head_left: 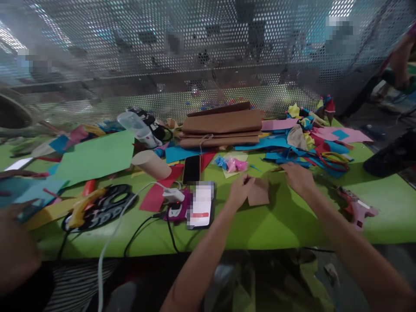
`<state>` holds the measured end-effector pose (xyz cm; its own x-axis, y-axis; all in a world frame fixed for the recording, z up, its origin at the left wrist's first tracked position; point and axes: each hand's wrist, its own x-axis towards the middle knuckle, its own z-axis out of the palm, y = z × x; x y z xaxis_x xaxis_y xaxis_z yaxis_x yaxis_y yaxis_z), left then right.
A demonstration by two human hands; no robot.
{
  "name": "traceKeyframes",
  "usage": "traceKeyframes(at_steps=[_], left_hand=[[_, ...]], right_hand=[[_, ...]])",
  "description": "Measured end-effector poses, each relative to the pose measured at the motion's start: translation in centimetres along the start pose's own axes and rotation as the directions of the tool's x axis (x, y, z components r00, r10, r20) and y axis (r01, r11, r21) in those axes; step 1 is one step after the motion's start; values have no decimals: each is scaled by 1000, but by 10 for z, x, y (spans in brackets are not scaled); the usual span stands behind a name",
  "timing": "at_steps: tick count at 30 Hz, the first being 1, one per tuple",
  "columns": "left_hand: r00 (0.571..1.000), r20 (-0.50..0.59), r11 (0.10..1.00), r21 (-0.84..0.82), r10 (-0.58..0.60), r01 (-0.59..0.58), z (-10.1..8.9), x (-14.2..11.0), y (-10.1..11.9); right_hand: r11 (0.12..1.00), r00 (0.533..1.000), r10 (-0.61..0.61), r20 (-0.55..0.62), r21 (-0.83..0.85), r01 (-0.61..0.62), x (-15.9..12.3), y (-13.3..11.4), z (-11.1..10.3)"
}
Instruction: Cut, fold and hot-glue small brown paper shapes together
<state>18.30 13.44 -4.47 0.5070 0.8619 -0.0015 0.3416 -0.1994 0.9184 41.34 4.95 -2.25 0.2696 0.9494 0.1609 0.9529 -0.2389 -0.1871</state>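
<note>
A small brown paper piece point(259, 193) lies on the green table point(279, 225) in front of me. My left hand point(239, 190) rests at its left edge with the fingers curled and pinched on that edge. To the right of the paper, my right hand point(297, 177) lies palm down on the table with the fingers stretched toward a heap of blue paper scraps point(292, 161). Nothing shows in that hand.
A stack of brown paper bags point(222, 125) sits at the back. Two phones point(191, 170) point(202, 204), a charger with cables point(173, 196), a paper cup point(151, 164), green sheet point(97, 156), pink glue gun point(355, 208) and coloured scraps point(325, 134) surround me. Another person's arm point(16, 251) is at left.
</note>
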Motion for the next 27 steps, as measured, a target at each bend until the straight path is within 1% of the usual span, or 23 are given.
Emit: traceKeyframes(at_steps=[3,5,7,9,11,12,14,16,17,19,20,21,23,24,25,27], left_hand=[[999,37,997,76,-4,1,-3,-2,1],[999,53,975,220,-3,-9,-4,-6,6],[999,34,910,410,40,-51,-5,-12,13],[988,5,814,565,157,-133,-7,-19,19],[970,31,748,631,241,-205,-9,-27,23],[963,76,731,636,258,-246,-9,-31,23],[937,221,706,617,271,-349,-9,-38,21],[893,360,676,590,269,-442,-7,-45,18],[876,403,660,587,264,-469,-7,-47,16],[864,436,626,607,252,-489,-5,-53,13],[864,439,610,622,248,-491,-4,-55,12],[864,439,597,634,247,-493,-4,-58,11],[862,441,580,644,252,-499,-4,-64,10],[859,442,577,643,257,-503,-5,-67,10],[857,444,577,640,262,-508,-6,-70,9],[852,445,582,628,275,-516,-7,-75,8]], right_hand=[[995,1000,-28,8,-93,29,5,-1,5],[990,998,-56,8,-129,57,5,-3,6],[985,996,-86,5,-149,86,4,-5,6],[984,991,-116,-61,-144,106,2,-7,4],[986,968,-153,-196,-98,136,-1,-8,-1],[985,947,-170,-274,-58,160,-2,-9,-4],[975,905,-188,-381,41,219,-4,-11,-12],[950,887,-172,-429,166,265,-8,-14,-20],[930,887,-148,-437,245,276,-11,-16,-24],[853,902,-65,-428,446,272,-18,-18,-28],[788,916,-11,-401,561,255,-23,-19,-29],[702,934,37,-356,674,229,-28,-20,-29],[497,968,105,-227,855,146,-39,-19,-27],[401,979,130,-158,911,94,-44,-20,-24],[323,984,151,-97,945,44,-48,-20,-22],[223,982,190,-16,974,-28,-56,-24,-16]])
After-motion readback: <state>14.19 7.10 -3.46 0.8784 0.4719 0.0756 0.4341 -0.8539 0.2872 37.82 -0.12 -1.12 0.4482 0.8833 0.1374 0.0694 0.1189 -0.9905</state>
